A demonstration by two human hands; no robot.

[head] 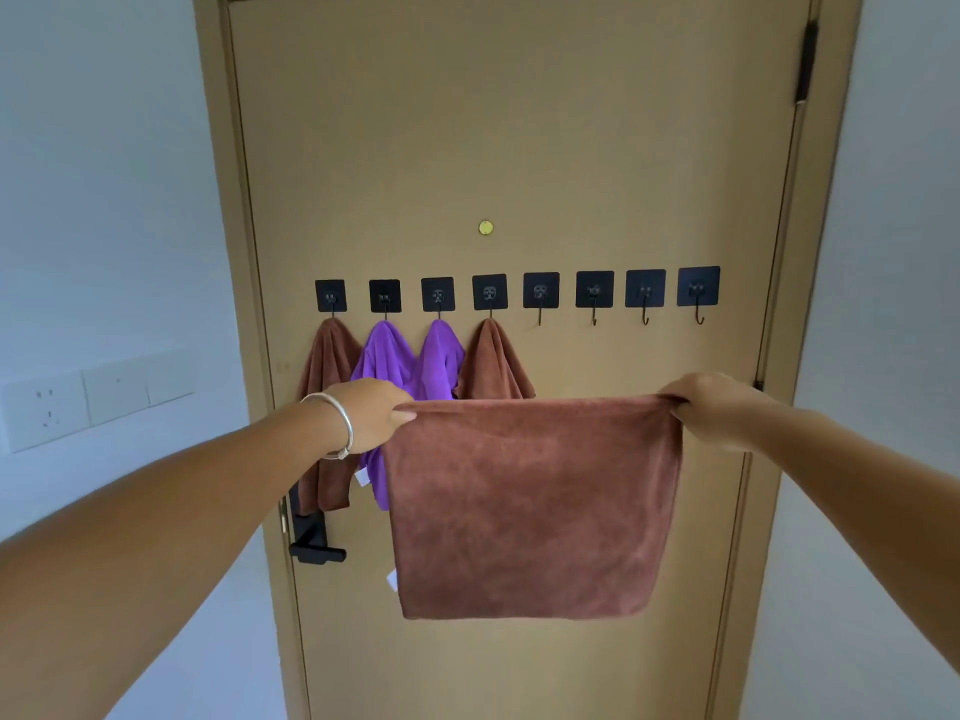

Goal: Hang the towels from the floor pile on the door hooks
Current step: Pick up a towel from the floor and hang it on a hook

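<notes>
Both hands hold one rust-brown microfibre towel (530, 506) spread out flat in front of a tan wooden door (519, 148). Left hand (371, 415), with a thin silver bangle (340, 423) on its wrist, pinches the towel's upper left corner between curled fingers and thumb. Right hand (719, 407) grips the upper right corner the same way, so the top edge runs taut and level between them and the cloth hangs down freely, a small white label (392, 580) showing at its lower left edge.

Just behind and above the left hand, four towels already hang on the door: a brown one (327, 356) furthest left, two purple ones (382, 353) (441, 363) next, and another brown one (493, 363) partly hidden by the held towel's top edge. Each hangs from a black square adhesive hook; the row holds eight such hooks. The four hooks above the stretch between the hands and over the right hand are bare, the first of them (541, 298) nearest the hung towels.

Below the left wrist sits a black lever door handle (314, 543). Further left, a white wall socket and switch panel (98, 402) is set in the pale wall. A small brass disc (485, 228) sits above the hook row.
</notes>
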